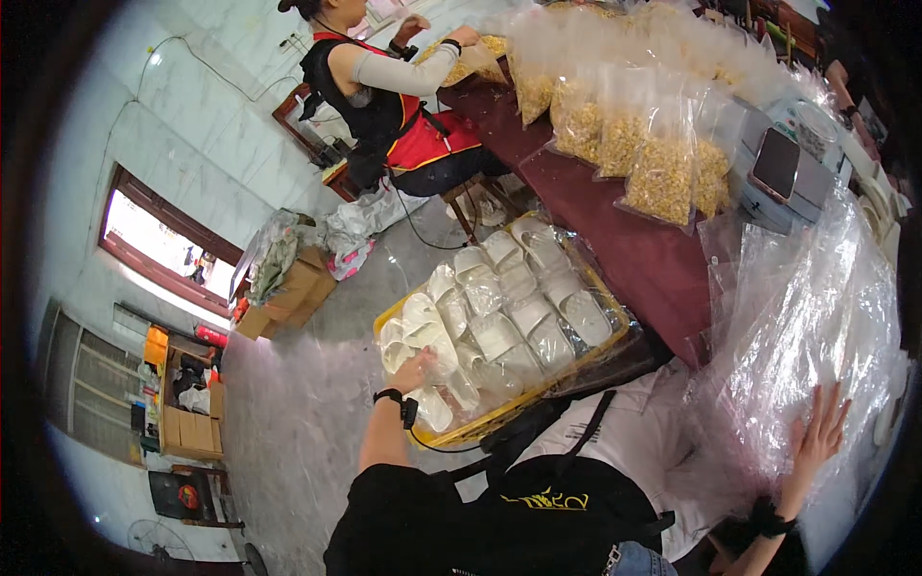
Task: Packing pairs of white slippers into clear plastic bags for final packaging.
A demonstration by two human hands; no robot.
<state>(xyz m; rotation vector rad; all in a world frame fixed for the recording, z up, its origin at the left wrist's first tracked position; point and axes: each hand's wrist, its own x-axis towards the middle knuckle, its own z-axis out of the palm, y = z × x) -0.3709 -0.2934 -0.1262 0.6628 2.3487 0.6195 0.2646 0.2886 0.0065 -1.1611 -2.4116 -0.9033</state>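
Note:
My left hand (pixel 413 372) reaches into a yellow crate (pixel 523 401) at the centre, its fingers closed on the edge of a white slipper (pixel 428 331). Several white slippers (pixel 495 336) lie in rows in the crate, many of them in clear plastic. Those at the crate's left end, by my hand, look unwrapped. On the right, my right hand (pixel 818 429) lies with fingers spread on a pile of clear plastic bags (pixel 797 326). It presses on the top film and grips nothing I can see.
A table with a dark red cloth (pixel 586 206) holds clear bags of small yellow pieces (pixel 661 178) and a phone (pixel 776 163) on a blue-grey box. Across it, a person in a red apron (pixel 423 144) handles a similar bag. Cardboard boxes (pixel 298 288) stand on the floor at left.

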